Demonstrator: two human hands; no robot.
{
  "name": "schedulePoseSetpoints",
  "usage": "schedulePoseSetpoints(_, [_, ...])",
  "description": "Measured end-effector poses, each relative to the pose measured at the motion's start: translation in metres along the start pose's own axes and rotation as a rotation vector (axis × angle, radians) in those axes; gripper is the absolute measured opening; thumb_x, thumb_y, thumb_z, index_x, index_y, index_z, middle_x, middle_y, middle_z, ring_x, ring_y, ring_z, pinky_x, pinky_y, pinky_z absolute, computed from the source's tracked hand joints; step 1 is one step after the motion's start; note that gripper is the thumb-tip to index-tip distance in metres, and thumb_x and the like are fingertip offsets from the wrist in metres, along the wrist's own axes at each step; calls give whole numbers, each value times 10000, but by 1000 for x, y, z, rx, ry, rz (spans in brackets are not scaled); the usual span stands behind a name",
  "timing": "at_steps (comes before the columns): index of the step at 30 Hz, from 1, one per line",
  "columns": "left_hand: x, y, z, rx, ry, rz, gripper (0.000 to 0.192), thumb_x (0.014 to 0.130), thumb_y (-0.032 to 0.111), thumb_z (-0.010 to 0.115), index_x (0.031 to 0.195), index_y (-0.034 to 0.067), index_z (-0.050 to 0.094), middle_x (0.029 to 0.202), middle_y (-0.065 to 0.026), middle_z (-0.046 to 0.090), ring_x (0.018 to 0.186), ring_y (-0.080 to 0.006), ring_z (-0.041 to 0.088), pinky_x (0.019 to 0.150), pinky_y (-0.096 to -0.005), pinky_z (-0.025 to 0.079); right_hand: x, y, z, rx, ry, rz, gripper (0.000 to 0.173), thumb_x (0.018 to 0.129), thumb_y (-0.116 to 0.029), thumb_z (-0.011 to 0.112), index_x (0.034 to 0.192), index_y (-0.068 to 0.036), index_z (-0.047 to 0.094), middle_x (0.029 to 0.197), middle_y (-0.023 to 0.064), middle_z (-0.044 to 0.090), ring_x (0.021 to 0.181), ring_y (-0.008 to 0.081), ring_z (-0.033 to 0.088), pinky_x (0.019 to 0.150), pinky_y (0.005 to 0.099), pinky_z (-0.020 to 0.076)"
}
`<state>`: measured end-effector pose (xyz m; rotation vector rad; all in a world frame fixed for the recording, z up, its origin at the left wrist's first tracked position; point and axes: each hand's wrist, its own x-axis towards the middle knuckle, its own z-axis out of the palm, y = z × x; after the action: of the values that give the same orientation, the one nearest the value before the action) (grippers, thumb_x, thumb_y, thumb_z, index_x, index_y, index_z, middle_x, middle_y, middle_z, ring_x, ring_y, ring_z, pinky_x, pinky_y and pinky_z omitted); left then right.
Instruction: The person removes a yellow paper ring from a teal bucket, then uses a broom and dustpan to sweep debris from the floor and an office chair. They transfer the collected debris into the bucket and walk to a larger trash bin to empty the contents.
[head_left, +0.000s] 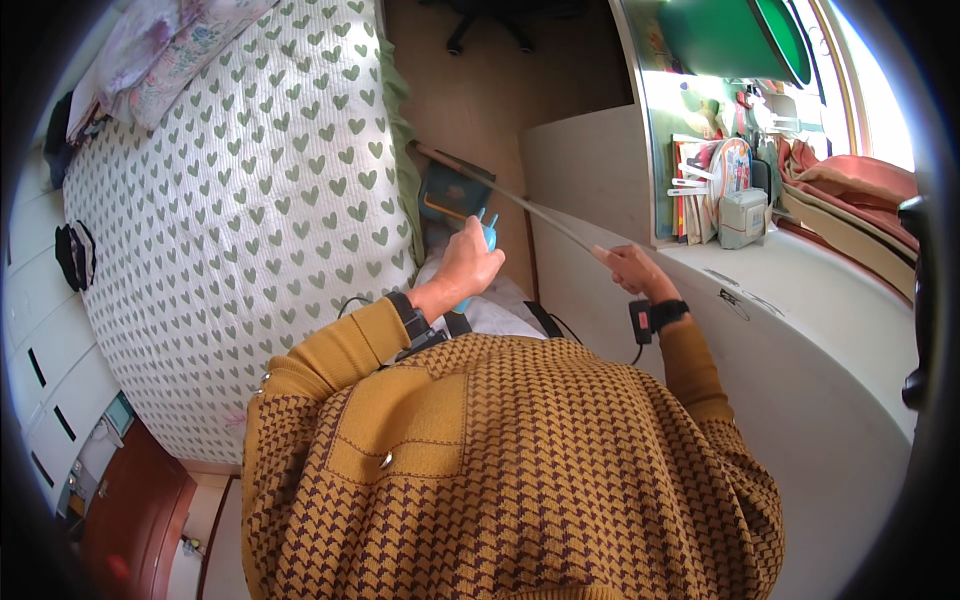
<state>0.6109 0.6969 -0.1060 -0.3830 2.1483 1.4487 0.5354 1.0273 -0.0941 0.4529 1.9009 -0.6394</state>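
Observation:
My left hand (466, 262) is closed around a small light-blue tool (490, 234) with two short prongs at its upper end; its exact kind cannot be told. A long thin pale rod (551, 220) runs from my right hand (636, 271) up and left to the green ruffled edge of the bed cover. My right fingers grip its lower right end, where it looks wrapped or beige. Beneath the rod, a dark teal box or book (454, 191) with an orange edge lies low beside the bed.
At left is a bed with a heart-patterned quilt (262, 187), bearing folded floral bedding (161, 64). A white panel (600, 150) and ledge (810, 274) stand at right, with books (688, 202), a grey-green pack (742, 217) and pink curtains (862, 180). A wheeled chair base (487, 26) is ahead.

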Motion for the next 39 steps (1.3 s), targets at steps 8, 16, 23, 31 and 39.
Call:
schedulePoseSetpoints(8, [5,4,7,-16,-3,-47,382,793,162,629,987,-118,456,905,-386,618,891,-554,606,803,-551,493,39,-8,14,-45,138,-156,483,993,-491,545,953,-23,657,584,35,490,449,117,414,377,322,318])
schedulePoseSetpoints(16, [22,3,0,-80,7,-18,256,802,117,592,924,-44,436,616,-164,582,460,-260,600,439,-399,493,32,-15,11,-6,-77,-1,489,972,-478,603,940,8,647,619,43,507,455,105,395,381,285,293])
schedulePoseSetpoints(23, [25,28,-7,-81,91,39,349,786,170,628,921,-119,486,842,-367,614,844,-546,603,755,-533,504,-46,-1,-14,273,-66,-41,365,957,-336,641,929,27,619,633,14,489,446,79,389,377,249,272])
schedulePoseSetpoints(31, [72,27,35,8,64,106,397,825,133,614,1125,-80,467,695,-149,617,508,-215,619,477,-369,519,-38,-40,-49,301,-58,-180,128,869,-104,602,835,14,566,661,26,499,467,94,428,370,266,277])
schedulePoseSetpoints(39, [98,25,25,30,-60,-63,446,811,255,663,1094,-43,488,819,-192,667,678,-304,683,633,-420,558,-19,-57,-61,358,-69,-245,189,878,-97,591,726,3,539,635,31,488,461,106,430,371,270,280])
